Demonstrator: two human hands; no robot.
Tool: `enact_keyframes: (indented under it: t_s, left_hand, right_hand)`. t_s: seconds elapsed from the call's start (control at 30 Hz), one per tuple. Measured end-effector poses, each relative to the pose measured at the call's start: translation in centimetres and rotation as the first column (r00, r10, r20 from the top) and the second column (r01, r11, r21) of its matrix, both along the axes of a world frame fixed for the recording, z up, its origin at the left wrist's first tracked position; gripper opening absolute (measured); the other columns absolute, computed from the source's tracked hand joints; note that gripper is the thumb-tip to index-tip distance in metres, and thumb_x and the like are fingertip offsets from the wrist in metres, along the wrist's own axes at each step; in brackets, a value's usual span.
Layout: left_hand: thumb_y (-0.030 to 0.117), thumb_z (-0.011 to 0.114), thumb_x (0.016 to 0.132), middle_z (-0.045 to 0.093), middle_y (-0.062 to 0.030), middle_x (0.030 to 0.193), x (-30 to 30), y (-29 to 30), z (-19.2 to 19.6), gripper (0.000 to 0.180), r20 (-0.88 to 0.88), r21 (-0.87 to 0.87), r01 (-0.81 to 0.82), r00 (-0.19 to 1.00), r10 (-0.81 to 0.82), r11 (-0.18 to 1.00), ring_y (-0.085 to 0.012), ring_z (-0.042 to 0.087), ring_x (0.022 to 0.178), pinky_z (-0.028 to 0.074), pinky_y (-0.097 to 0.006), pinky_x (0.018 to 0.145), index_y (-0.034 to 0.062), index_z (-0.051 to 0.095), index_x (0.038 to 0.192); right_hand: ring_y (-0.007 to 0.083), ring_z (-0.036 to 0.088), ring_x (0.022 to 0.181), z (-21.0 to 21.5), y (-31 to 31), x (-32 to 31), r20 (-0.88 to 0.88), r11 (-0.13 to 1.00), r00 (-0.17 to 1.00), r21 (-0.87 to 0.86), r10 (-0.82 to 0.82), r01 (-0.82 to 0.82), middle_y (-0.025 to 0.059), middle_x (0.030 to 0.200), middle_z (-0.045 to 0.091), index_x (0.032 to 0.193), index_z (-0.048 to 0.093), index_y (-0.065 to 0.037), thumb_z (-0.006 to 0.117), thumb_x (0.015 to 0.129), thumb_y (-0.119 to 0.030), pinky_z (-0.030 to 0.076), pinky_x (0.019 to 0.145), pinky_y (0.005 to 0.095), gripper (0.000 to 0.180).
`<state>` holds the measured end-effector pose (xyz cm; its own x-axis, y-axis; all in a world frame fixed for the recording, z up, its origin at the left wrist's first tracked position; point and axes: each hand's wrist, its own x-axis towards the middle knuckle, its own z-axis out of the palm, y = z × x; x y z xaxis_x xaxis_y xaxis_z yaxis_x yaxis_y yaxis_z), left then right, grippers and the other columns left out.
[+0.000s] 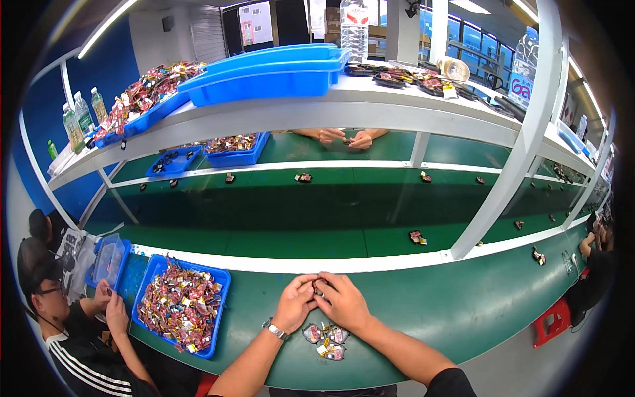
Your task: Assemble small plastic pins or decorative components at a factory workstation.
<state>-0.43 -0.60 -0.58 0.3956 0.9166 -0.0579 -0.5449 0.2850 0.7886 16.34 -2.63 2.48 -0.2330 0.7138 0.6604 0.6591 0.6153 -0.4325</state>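
My left hand (294, 306) and my right hand (345, 302) meet over the green work table (423, 311), fingers closed round one small dark part (319, 288). Most of that part is covered by my fingers, so its kind does not show. Just below my hands, on the tabletop, lies a small group of dark rounded electronic assemblies (333, 351) with red, yellow and white bits. To the left of my left wrist stands a blue tray (226, 291) heaped with small red, white and gold electronic pieces (182, 304).
A white-edged frame with an upper shelf (397, 106) spans the far side, carrying blue bins (258, 83) and water bottles (354, 33). Beyond the near rail, more assemblies (417, 237) lie spaced along a green surface. A co-worker (86, 331) sits at the left; a red stool (552, 324) stands right.
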Motion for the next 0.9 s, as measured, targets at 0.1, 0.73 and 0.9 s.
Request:
enact_keyframes:
  t_s: [0.1, 0.73, 0.9]
  left_hand:
    - [0.008, 0.054, 0.097, 0.048, -0.0195, 0.142, 0.8, 0.2, 0.4, 0.044, 0.078, 0.026, -0.108, 0.991, 0.106, 0.994, -0.0295, 0.05, 0.129, 0.044, -0.046, 0.106, 0.0038, 0.038, 0.139]
    - [0.003, 0.052, 0.096, 0.063, -0.0202, 0.118, 0.1, 1.0, 0.2, 0.027, -0.249, 0.234, -0.042, 0.963, 0.101, 0.971, -0.0249, 0.064, 0.106, 0.054, -0.036, 0.089, -0.0054, 0.053, 0.122]
    - [0.004, 0.053, 0.097, 0.065, -0.0157, 0.116, 0.1, 0.4, 0.1, 0.027, -0.328, 0.26, 0.019, 0.942, 0.069, 0.965, -0.0196, 0.064, 0.103, 0.054, -0.031, 0.088, -0.0049, 0.055, 0.123]
  right_hand:
    - [0.0319, 0.061, 0.098, -1.1, 4.0, 1.6, 0.0, 1.0, 1.0, 0.018, -0.01, 0.01, 0.0118, 0.117, 0.063, 0.101, 0.068, -0.006, 0.074, 0.072, -0.008, 0.052, 0.086, 0.0401, 0.03]
    - [0.0273, 0.059, 0.106, 1.2, -0.2, 6.4, 0.025, 0.785, 0.961, -0.583, 0.274, -0.209, 0.0088, 0.111, 0.062, 0.107, 0.07, -0.008, 0.069, 0.084, -0.016, 0.048, 0.092, 0.0376, 0.025]
    - [0.0254, 0.065, 0.084, 1.3, 0.0, 6.0, -0.023, 0.751, 0.983, -0.643, 0.182, -0.154, 0.008, 0.089, 0.066, 0.092, 0.07, -0.004, 0.072, 0.081, -0.009, 0.052, 0.075, 0.0349, 0.012]
